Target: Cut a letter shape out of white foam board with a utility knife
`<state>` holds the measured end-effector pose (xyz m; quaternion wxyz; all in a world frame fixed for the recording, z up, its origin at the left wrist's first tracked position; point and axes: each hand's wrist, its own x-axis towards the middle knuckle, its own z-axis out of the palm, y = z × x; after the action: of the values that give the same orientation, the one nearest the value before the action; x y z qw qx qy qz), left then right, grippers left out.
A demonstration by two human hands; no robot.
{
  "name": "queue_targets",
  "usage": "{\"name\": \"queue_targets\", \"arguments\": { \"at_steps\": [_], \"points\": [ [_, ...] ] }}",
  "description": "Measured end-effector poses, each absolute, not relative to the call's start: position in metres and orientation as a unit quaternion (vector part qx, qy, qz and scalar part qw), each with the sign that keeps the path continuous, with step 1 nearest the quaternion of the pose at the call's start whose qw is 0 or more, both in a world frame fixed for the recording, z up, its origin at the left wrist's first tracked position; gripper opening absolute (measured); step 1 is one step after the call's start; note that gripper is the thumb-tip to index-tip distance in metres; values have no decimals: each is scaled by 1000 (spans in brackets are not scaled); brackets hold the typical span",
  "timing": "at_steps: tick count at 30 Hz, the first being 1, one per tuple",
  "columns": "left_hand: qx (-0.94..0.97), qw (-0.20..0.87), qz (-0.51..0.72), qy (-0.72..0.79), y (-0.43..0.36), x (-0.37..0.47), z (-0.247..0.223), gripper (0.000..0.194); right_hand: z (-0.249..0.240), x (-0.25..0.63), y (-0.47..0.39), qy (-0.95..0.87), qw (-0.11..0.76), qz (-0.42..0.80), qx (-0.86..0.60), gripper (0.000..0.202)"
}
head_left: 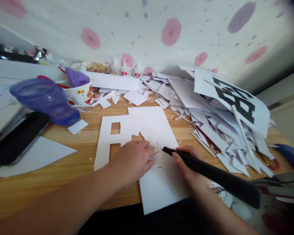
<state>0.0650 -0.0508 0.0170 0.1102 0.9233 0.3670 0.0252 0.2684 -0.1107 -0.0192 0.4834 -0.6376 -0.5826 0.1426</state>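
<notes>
A white foam-board-like sheet (152,120) with a square cut-out and other notches lies on the wooden table. My left hand (134,158) rests palm down on it, fingers loosely spread and pressing the surface, gripping nothing. A second white piece (161,192), partly under my hands, extends past the table's front edge; where the two meet is partly hidden. My right hand (186,163) is closed around a black-handled cutter (210,171). Its thin, dark tip touches or nearly touches the board just right of my left fingertips, near some short dark marks.
A heap of white offcuts (183,94) fills the back right, with blue-handled scissors (287,155) beyond it. On the left are a blue translucent cup (44,98), a black phone (19,137) and a paper tub (79,94). Glue bottles (124,69) stand at the wall.
</notes>
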Motion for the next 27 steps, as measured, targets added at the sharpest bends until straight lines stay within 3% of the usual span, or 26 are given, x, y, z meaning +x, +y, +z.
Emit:
{"name": "queue_targets", "arguments": {
  "at_steps": [4, 7, 13, 20, 27],
  "points": [
    [900, 81, -6, 428, -46, 64, 24, 20, -25, 281, -102, -437, 613, 223, -619, 18],
    [899, 82, -24, 429, -47, 67, 25, 19, -19, 302, -90, -399, 618, 264, -624, 22],
    [878, 120, -21, 463, -44, 70, 30, 18, 16, 362, -59, -455, 431, 339, -701, 27],
    [878, 153, -23, 454, -40, 67, 37, 15, 36, 372, -27, -597, 111, 151, -780, 37],
    [880, 161, -36, 446, -43, 63, 36, 26, 45, 350, -38, -591, 75, 41, -802, 30]
  ]
}}
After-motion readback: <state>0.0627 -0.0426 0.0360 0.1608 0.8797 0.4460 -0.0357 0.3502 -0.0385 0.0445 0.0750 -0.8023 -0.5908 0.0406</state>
